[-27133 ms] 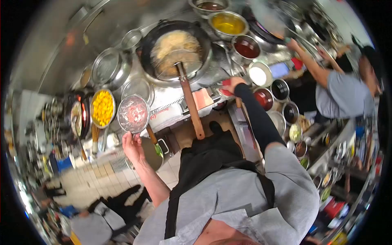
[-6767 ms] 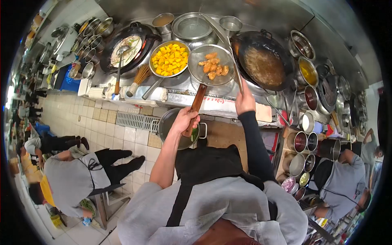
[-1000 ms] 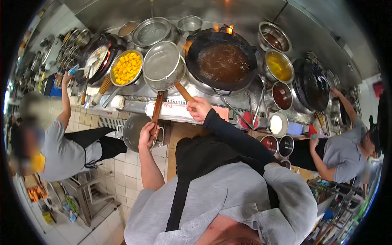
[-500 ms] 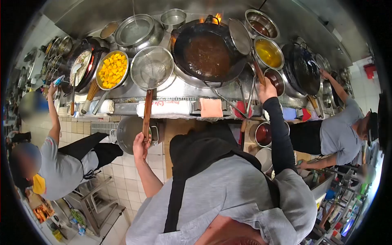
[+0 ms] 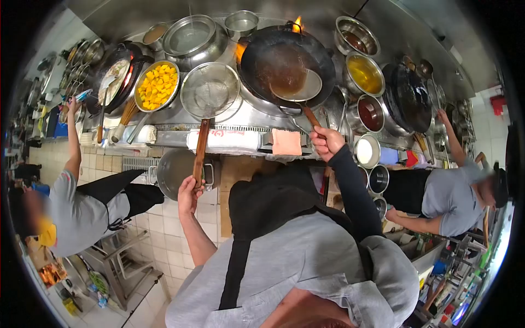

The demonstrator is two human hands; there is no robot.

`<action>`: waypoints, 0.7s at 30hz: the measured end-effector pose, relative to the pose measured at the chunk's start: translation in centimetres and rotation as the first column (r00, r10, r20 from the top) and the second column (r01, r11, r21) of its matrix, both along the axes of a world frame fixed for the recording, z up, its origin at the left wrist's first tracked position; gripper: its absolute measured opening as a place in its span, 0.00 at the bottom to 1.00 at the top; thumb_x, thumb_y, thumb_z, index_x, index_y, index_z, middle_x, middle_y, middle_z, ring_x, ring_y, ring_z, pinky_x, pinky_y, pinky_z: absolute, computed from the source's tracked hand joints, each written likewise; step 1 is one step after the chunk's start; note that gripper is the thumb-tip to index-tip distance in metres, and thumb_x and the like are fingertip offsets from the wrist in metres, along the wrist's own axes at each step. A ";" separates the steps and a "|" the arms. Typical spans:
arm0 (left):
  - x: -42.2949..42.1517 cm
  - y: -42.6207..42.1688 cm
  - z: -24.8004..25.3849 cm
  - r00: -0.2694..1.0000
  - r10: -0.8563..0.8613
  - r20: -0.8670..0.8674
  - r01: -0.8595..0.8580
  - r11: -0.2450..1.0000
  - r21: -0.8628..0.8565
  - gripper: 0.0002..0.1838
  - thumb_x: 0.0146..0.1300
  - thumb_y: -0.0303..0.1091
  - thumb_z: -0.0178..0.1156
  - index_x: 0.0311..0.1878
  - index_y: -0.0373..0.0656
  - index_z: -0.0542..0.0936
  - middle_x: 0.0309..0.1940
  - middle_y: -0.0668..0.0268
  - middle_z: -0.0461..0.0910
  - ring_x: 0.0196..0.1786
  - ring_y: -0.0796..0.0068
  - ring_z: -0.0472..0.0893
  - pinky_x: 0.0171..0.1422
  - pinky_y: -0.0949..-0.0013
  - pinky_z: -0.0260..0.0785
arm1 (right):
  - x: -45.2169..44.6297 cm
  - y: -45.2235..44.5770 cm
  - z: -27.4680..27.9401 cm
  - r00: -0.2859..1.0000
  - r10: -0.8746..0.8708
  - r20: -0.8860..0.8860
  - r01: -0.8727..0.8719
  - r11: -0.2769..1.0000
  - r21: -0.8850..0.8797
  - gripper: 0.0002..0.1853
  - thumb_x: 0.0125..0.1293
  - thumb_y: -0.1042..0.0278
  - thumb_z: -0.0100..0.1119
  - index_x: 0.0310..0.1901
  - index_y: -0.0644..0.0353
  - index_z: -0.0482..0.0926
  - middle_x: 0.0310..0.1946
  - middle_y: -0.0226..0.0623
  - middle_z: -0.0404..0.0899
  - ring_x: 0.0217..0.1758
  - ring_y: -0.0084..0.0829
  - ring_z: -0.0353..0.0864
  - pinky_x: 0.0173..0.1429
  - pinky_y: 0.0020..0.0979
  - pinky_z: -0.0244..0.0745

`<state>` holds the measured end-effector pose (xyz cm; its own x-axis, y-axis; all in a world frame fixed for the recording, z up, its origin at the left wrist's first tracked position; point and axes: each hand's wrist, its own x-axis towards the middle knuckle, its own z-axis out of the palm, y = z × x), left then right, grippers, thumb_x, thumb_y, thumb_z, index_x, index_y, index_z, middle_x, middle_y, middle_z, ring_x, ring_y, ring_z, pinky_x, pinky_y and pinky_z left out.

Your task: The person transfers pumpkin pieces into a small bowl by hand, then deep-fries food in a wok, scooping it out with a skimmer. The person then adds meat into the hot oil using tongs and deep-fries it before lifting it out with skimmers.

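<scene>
My left hand (image 5: 190,195) is closed round the wooden handle of a round wire-mesh strainer (image 5: 210,90), whose basket lies level over the steel counter and looks empty. In my right hand (image 5: 328,143) is the short wooden handle of a fine skimmer (image 5: 304,86). The skimmer's round head is over the brown liquid in a large black wok (image 5: 322,63), near its front right side; whether it touches the liquid is unclear. Flames rise at the wok's back and left edges.
A bowl of yellow cubes (image 5: 157,86) and a pan with pale food (image 5: 114,79) are at left. Right of the wok are a bowl of yellow liquid (image 5: 365,75), a pot of red sauce (image 5: 370,113) and another wok (image 5: 407,98). One person stands left, another right.
My right hand and the skimmer have come left from beside the yellow liquid to over the wok; earlier still the skimmer was by the strainer. My left hand still holds the strainer.
</scene>
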<state>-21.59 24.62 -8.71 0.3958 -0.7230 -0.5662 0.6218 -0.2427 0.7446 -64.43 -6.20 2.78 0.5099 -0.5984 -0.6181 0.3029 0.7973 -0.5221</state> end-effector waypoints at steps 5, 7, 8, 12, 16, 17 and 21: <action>-0.2 0.6 0.1 1.000 -0.001 -0.004 0.001 1.000 -0.029 0.16 0.74 0.32 0.56 0.61 0.38 0.73 0.43 0.56 0.86 0.36 0.75 0.84 0.37 0.76 0.76 | 3.4 -5.5 -1.8 0.992 -0.038 0.116 0.034 0.999 0.031 0.07 0.75 0.69 0.51 0.39 0.56 0.65 0.29 0.29 0.68 0.21 0.15 0.59 0.16 0.19 0.52; -0.4 0.6 0.2 1.000 0.015 -0.008 -0.015 0.999 -0.034 0.17 0.74 0.31 0.56 0.62 0.37 0.73 0.43 0.55 0.86 0.36 0.75 0.84 0.36 0.77 0.77 | 4.0 -7.8 -2.4 0.992 -0.004 0.129 -0.001 0.999 0.039 0.08 0.75 0.67 0.51 0.39 0.55 0.64 0.29 0.28 0.69 0.20 0.15 0.59 0.16 0.20 0.52; -0.5 0.6 0.1 1.000 0.024 -0.007 -0.025 0.999 -0.039 0.16 0.74 0.31 0.56 0.62 0.37 0.73 0.43 0.55 0.86 0.36 0.75 0.84 0.36 0.77 0.77 | 4.3 -8.8 -2.7 0.992 0.014 0.122 -0.016 1.000 0.015 0.07 0.76 0.67 0.50 0.39 0.54 0.63 0.29 0.28 0.69 0.20 0.15 0.59 0.16 0.20 0.52; -0.9 0.8 -0.1 0.999 0.040 -0.024 -0.041 0.998 -0.054 0.17 0.74 0.31 0.55 0.62 0.37 0.72 0.43 0.55 0.86 0.36 0.75 0.84 0.35 0.77 0.77 | 5.6 -10.0 -2.1 1.000 0.005 0.000 -0.005 0.992 -0.126 0.07 0.76 0.68 0.50 0.40 0.53 0.63 0.28 0.29 0.70 0.18 0.15 0.58 0.15 0.22 0.50; -1.5 0.6 0.2 0.997 0.067 -0.031 -0.068 0.997 -0.035 0.17 0.74 0.30 0.55 0.62 0.36 0.72 0.43 0.54 0.86 0.35 0.75 0.85 0.35 0.76 0.76 | 9.2 -6.7 2.2 0.971 -0.018 -0.238 -0.079 0.916 -0.393 0.03 0.72 0.72 0.52 0.43 0.57 0.69 0.25 0.30 0.71 0.17 0.18 0.62 0.15 0.24 0.51; -1.6 0.7 0.4 0.997 0.072 -0.028 -0.073 0.997 -0.025 0.17 0.74 0.30 0.55 0.62 0.35 0.72 0.42 0.54 0.85 0.35 0.75 0.85 0.35 0.75 0.75 | 10.6 -6.1 2.5 0.958 -0.002 -0.288 -0.135 0.880 -0.455 0.04 0.71 0.72 0.53 0.44 0.58 0.71 0.24 0.29 0.71 0.17 0.18 0.64 0.15 0.25 0.52; -1.5 0.7 0.5 0.998 0.052 -0.030 -0.053 0.998 -0.021 0.18 0.73 0.31 0.57 0.63 0.39 0.71 0.42 0.54 0.86 0.36 0.74 0.85 0.35 0.77 0.76 | 19.8 -7.9 -1.5 0.636 -0.474 -0.609 -0.525 0.313 -0.792 0.22 0.60 0.63 0.59 0.55 0.61 0.76 0.42 0.62 0.82 0.50 0.65 0.80 0.56 0.50 0.76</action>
<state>-23.12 25.33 -8.22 0.4172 -0.7139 -0.5624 0.6548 -0.1930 0.7308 -44.67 -14.05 1.31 0.2885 -0.9376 0.1940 -0.5214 -0.3238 -0.7895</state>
